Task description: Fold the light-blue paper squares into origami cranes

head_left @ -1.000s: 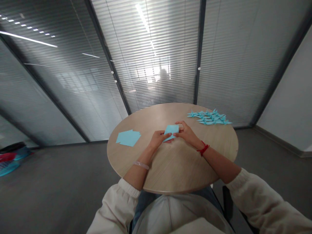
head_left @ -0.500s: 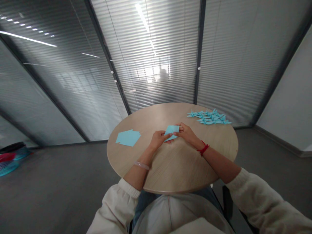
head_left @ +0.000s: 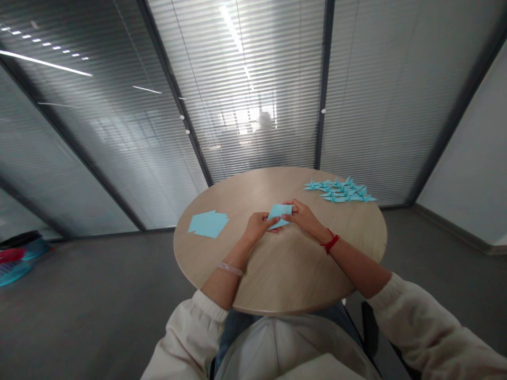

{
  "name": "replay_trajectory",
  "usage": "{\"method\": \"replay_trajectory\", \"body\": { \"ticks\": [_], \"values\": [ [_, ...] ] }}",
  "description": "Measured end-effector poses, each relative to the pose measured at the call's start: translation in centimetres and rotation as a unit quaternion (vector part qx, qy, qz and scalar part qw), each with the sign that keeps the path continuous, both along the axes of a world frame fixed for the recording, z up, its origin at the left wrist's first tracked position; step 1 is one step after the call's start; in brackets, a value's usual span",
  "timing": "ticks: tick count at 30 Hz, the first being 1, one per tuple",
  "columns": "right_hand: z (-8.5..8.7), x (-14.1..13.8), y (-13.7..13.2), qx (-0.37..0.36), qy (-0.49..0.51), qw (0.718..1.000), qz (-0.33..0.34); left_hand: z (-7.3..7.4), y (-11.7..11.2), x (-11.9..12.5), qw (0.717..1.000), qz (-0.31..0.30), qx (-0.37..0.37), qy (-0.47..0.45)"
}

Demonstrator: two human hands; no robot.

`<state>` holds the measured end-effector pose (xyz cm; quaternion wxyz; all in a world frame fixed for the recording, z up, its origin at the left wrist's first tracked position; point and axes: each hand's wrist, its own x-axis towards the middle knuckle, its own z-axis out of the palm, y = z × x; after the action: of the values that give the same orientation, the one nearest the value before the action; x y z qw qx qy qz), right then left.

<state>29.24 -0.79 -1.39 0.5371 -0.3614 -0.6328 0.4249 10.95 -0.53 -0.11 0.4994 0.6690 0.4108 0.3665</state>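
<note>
A small folded piece of light blue paper [head_left: 280, 211] is held between my two hands, over the middle of the round table. My left hand [head_left: 258, 224] grips its left edge, thumb on top and fingers partly hidden underneath. On the right edge, my right hand [head_left: 303, 215] pinches the paper with the thumb lying on its face. To the left lies a loose stack of flat blue paper sheets [head_left: 208, 224]. Several folded blue paper cranes [head_left: 343, 190] sit close together at the table's far right.
The round wooden table [head_left: 285, 279] has its near edge close to my lap. Glass panels with blinds [head_left: 253, 79] stand behind it. Blue and red baskets [head_left: 16, 264] rest on the floor at far left. Part of a dark chair [head_left: 369, 330] shows at lower right.
The paper and the fingers around it have shifted very slightly. Both hands keep their hold; the sheets and cranes stay where they were.
</note>
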Motion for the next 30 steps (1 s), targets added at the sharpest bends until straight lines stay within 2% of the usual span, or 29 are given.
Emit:
{"method": "replay_trajectory", "body": {
  "ticks": [4,9,15,20,25,30],
  "values": [
    [0.1,0.0,-0.2,0.022,-0.038,0.999,-0.026,0.0,-0.1,0.1,1.0,-0.019,-0.006,0.003],
    [0.0,0.2,0.1,0.033,-0.041,0.996,-0.069,0.6,-0.7,0.3,0.998,-0.028,-0.034,-0.05],
    [-0.1,0.5,0.5,0.046,-0.037,0.988,-0.14,1.3,-0.7,0.0,0.995,0.042,0.003,-0.088],
    [0.0,0.5,0.4,0.05,0.004,0.991,-0.122,1.4,-0.3,-0.3,0.986,0.089,0.018,-0.138],
    [-0.1,0.6,0.4,0.047,0.033,0.992,-0.113,1.3,-0.2,-0.4,0.98,0.095,0.025,-0.174],
    [-0.2,0.7,0.6,0.055,0.04,0.99,-0.124,1.5,-0.3,-0.6,0.976,0.102,0.002,-0.194]
  ]
}}
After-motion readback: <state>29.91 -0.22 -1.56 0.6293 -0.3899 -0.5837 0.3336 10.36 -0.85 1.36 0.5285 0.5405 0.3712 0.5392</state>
